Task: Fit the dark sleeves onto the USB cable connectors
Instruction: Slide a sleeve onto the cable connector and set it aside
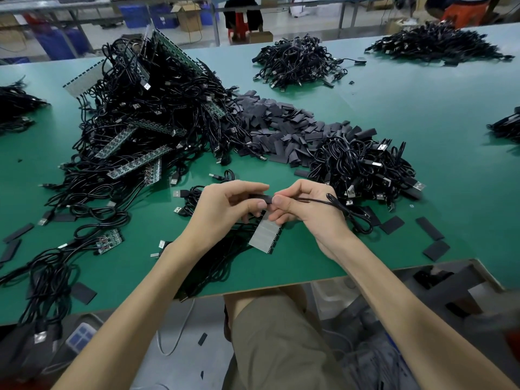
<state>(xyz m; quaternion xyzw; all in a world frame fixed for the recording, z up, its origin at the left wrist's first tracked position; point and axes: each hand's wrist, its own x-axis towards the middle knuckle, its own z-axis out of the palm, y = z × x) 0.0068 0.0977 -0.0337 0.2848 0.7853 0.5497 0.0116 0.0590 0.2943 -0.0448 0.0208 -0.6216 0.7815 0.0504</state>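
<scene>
My left hand [229, 205] and my right hand [302, 205] meet above the green table's [408, 114] front edge. Between their fingertips is a short dark sleeve [261, 197], pinched by my left thumb and forefinger. My right hand pinches a thin black cable [334, 202] at the sleeve's right end; the cable loops off to the right. The connector itself is hidden by the fingers and sleeve. A grey panel strip [266, 233] hangs under my hands. A long heap of loose dark sleeves [284, 128] lies behind.
A big tangle of black USB cables with circuit strips [146, 114] fills the left. Another cable pile [363, 164] sits right of my hands, more piles [295, 61] further back. Single sleeves [429, 228] lie near the front right edge.
</scene>
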